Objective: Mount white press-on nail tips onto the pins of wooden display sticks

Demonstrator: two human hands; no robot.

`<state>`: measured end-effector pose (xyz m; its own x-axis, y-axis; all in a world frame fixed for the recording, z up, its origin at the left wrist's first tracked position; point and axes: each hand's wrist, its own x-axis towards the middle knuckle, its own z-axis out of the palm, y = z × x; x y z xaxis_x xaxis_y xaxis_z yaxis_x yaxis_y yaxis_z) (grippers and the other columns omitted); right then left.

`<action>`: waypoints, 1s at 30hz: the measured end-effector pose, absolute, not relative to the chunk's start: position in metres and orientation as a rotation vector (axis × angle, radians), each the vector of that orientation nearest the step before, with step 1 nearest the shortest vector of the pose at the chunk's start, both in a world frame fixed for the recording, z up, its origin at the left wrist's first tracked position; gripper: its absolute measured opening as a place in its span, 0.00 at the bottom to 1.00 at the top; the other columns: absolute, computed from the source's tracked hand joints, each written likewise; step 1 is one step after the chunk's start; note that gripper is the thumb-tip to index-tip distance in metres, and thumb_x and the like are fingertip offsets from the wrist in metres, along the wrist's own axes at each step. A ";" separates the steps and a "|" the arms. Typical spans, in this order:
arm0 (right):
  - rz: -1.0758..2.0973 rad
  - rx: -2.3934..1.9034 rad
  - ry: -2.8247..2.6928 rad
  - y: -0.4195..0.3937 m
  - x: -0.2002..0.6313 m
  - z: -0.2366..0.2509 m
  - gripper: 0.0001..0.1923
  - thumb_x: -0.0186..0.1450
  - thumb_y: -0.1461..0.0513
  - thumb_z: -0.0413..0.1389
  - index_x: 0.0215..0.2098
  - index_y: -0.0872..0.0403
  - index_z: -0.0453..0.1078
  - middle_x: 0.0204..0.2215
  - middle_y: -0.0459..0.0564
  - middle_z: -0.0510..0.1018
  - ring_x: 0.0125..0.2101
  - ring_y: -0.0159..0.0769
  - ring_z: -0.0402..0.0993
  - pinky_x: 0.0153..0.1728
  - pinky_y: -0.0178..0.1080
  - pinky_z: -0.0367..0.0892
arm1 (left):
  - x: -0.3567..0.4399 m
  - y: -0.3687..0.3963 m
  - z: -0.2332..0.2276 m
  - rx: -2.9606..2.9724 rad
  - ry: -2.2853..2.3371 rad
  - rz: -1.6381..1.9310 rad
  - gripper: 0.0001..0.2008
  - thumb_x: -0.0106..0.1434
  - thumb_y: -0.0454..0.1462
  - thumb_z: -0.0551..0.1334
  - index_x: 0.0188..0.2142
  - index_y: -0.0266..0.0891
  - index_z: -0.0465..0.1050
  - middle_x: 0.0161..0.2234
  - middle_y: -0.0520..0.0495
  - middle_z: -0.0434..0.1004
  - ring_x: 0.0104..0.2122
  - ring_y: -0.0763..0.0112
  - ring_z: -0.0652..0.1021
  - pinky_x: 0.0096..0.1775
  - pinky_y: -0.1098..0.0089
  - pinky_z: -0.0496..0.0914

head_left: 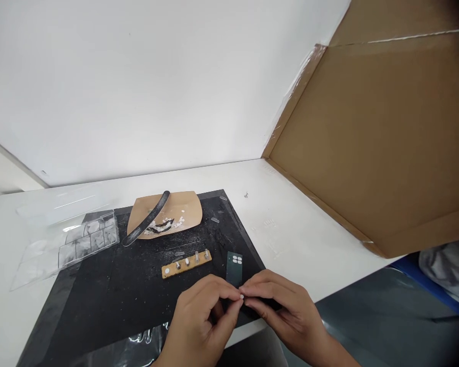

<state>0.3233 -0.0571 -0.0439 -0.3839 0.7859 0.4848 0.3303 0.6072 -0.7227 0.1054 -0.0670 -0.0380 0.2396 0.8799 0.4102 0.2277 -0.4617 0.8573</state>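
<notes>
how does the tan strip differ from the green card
The strip lies roughly crosswise to the person, while the card has one end toward them. The strip carries small upright pieces and a flat white disc; the card carries four flat white ovals. Both lie on the black mat.

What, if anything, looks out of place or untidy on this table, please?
A few things do: the black file lies aslant across the tan tray, its lower end jutting past the rim; white scraps are strewn untidily inside the tray; and the black mat looks scuffed and dusty.
</notes>
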 end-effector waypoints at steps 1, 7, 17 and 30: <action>0.662 -0.875 -1.978 -0.057 0.323 -0.044 0.16 0.72 0.68 0.62 0.54 0.46 0.78 0.42 0.49 0.84 0.40 0.36 0.84 0.41 0.35 0.82 | 0.105 -0.067 -0.038 1.845 1.018 1.244 0.06 0.70 0.31 0.64 0.42 0.43 0.79 0.36 0.47 0.83 0.25 0.74 0.78 0.25 0.75 0.73; 0.632 -0.843 -2.041 -0.054 0.325 -0.046 0.15 0.74 0.69 0.59 0.54 0.47 0.77 0.44 0.50 0.83 0.42 0.35 0.83 0.42 0.34 0.81 | 0.104 -0.066 -0.039 1.824 0.999 1.260 0.07 0.70 0.31 0.65 0.42 0.43 0.81 0.37 0.49 0.85 0.20 0.79 0.76 0.22 0.78 0.72; 0.524 -0.868 -2.155 -0.038 0.329 -0.044 0.10 0.76 0.69 0.54 0.48 0.51 0.74 0.41 0.52 0.77 0.40 0.37 0.76 0.41 0.38 0.77 | 0.100 -0.071 -0.050 2.129 0.981 1.337 0.09 0.73 0.28 0.63 0.50 0.37 0.79 0.47 0.43 0.88 0.36 0.72 0.88 0.31 0.83 0.80; 0.173 -1.027 -2.441 -0.013 0.331 -0.037 0.14 0.76 0.70 0.51 0.46 0.51 0.77 0.39 0.50 0.76 0.37 0.38 0.71 0.41 0.43 0.67 | 0.111 -0.068 -0.065 2.567 1.349 1.226 0.12 0.78 0.34 0.56 0.43 0.42 0.81 0.41 0.54 0.90 0.24 0.68 0.86 0.21 0.71 0.76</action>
